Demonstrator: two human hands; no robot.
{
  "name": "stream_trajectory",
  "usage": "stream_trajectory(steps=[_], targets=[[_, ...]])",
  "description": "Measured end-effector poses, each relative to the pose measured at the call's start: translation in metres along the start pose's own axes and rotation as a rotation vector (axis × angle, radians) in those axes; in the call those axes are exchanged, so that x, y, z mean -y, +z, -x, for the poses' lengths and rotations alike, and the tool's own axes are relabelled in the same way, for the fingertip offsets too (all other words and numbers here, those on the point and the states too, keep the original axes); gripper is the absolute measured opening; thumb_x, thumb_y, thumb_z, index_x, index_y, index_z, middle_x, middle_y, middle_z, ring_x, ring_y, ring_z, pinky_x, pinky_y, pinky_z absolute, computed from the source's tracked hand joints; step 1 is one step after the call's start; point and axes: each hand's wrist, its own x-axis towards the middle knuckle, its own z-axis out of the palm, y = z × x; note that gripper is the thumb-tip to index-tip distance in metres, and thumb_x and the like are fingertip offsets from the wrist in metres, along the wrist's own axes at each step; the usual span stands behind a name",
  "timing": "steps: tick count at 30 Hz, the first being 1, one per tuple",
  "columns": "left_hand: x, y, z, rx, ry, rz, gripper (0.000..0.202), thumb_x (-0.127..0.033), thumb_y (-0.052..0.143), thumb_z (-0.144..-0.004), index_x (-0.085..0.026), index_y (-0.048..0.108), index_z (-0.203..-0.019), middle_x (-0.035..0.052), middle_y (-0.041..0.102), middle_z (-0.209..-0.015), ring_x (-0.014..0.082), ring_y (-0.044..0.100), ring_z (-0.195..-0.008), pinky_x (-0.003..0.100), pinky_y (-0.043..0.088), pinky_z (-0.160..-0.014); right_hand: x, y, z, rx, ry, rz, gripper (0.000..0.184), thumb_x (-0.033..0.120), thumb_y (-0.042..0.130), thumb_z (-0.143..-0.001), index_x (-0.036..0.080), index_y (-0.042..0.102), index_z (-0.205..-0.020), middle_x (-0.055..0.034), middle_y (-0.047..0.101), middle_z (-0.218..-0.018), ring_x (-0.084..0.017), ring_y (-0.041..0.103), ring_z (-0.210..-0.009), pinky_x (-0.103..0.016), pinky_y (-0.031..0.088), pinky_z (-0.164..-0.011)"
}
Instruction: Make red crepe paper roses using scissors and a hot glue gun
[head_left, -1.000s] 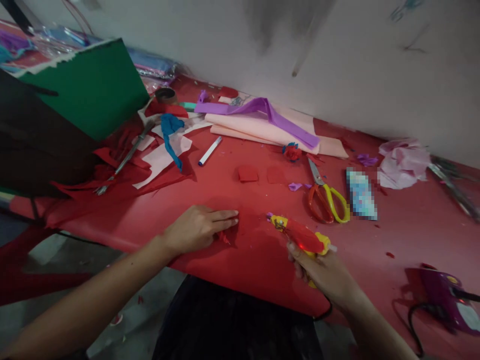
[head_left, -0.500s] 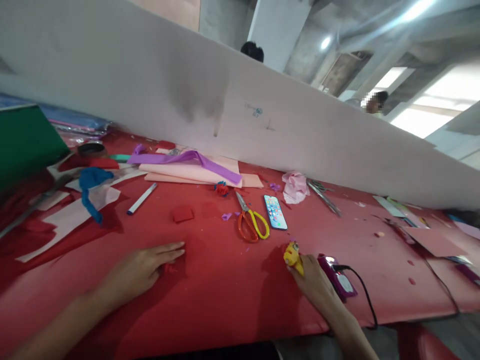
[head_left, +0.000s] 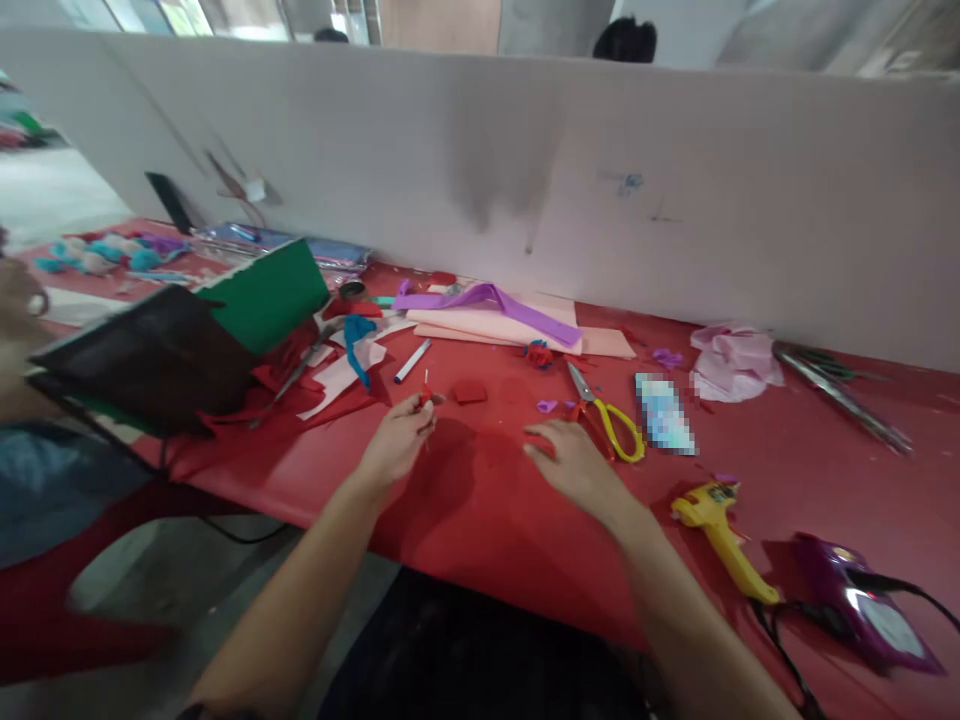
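Note:
My left hand point(head_left: 397, 443) is raised a little above the red table point(head_left: 480, 500) and pinches a small red paper piece on a thin stick point(head_left: 426, 393). Beside it, my right hand point(head_left: 570, 462) rests on the red surface with its fingers stretched toward a red paper square point(head_left: 470, 391); it holds nothing. The yellow glue gun point(head_left: 718, 533) lies on the table to the right of my right hand, free of it. Orange and yellow scissors point(head_left: 607, 418) lie just beyond my right hand.
A phone point(head_left: 664, 426), crumpled pink paper point(head_left: 735, 360), pink and purple paper sheets point(head_left: 495, 315), a white marker point(head_left: 412, 361), a green board point(head_left: 266, 295) and a dark board point(head_left: 142, 355) lie about. A purple device with a cable point(head_left: 862, 605) sits at the right. A grey partition point(head_left: 525, 180) backs the table.
My right hand let go of the yellow glue gun, which now lies on the table, and moved left. My left hand lifted off the table with the small red piece.

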Motion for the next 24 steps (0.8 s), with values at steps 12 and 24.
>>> stream_trajectory(steps=[12,24], targets=[[0.005,0.014,0.041,0.231,-0.135,0.256,0.025,-0.027,0.072,-0.073,-0.013,0.071,-0.093,0.0026,0.059,-0.074,0.0046,0.042,-0.055,0.016,0.035,-0.054,-0.002,0.037,-0.065,-0.091,0.085,-0.433,0.011,0.019,0.068,-0.061,0.020,0.060,-0.054,-0.0016,0.063,-0.057,-0.018,0.058,-0.063,-0.029,0.041,-0.066],[0.003,0.075,-0.011,0.332,-0.238,0.583,0.012,-0.014,0.071,-0.074,-0.013,0.060,-0.078,0.0051,0.063,-0.077,0.0023,0.040,-0.048,0.016,0.036,-0.048,-0.034,0.004,-0.044,-0.476,0.302,-1.390,0.035,0.043,0.079,-0.052,0.021,0.062,-0.073,0.0035,0.062,-0.064,-0.013,0.057,-0.055,-0.027,0.049,-0.056]])
